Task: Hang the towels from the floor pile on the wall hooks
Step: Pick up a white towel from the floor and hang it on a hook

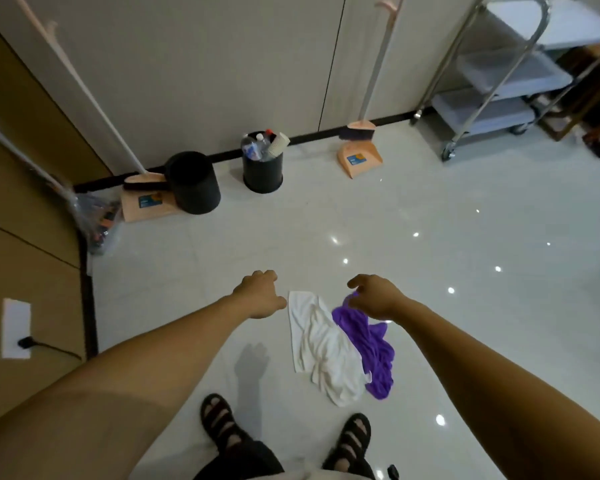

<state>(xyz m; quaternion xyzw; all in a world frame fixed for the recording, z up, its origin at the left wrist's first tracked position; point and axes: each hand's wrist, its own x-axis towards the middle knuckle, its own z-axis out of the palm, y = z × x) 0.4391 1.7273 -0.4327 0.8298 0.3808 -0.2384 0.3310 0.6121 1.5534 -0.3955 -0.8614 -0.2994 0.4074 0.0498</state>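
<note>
Here both bare arms reach forward and down over the glossy floor, nearly parallel, palms turned downward. The left hand hangs with fingers loosely curled and the thumb out to the side, holding nothing; its shadow falls on the tiles below. The right hand hovers with fingers bent and slightly spread, also gripping nothing, and in this view it overlaps the upper end of the purple towel. That towel lies crumpled on the floor, touching the white towel on its left. Both towels sit just ahead of the person's sandalled feet.
</note>
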